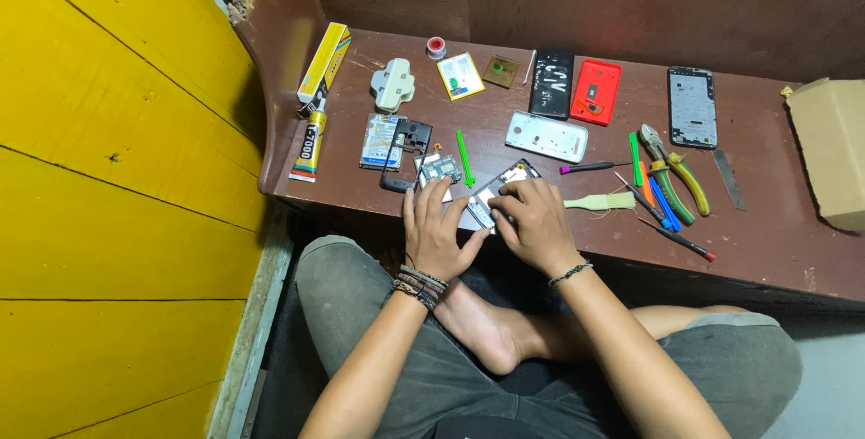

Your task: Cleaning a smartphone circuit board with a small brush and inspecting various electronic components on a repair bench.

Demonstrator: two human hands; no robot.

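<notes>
1. A low brown bench [775, 250] is seen from above, with a yellow plank wall [117, 178] to its left.
2. An opened phone [498, 188] is laid at the bench's front edge, between the two hands.
3. The left hand [439, 232] is laid flat on the bench edge, its fingers stretched forward and slightly spread; the fingertips are touching a small circuit board [439, 169] just left of the phone. Nothing is pinched by it.
4. The right hand [533, 221] is laid over the phone's right end, fingers curled down and pressed onto it. Whether anything is pinched beneath the fingers cannot be told.
5. A green pry tool [464, 158] is lying just behind the phone, and a small brush [602, 201] just right of the right hand.
6. A white phone back [547, 136] is set behind the right hand; a black cover [551, 84] and a red cover [596, 91] are lined up further back.
7. Pliers [671, 178] with green handles, blue pry tools [664, 205] and a red-tipped screwdriver [683, 241] are grouped to the right, with a phone frame [692, 107] behind them and a cardboard box [831, 150] at the far right.
8. A glue tube [309, 145] and its yellow carton [324, 62] are placed at the left end, near a hard drive [380, 140].
9. Cord bracelets are worn on both wrists; crossed legs are seen below the bench.
</notes>
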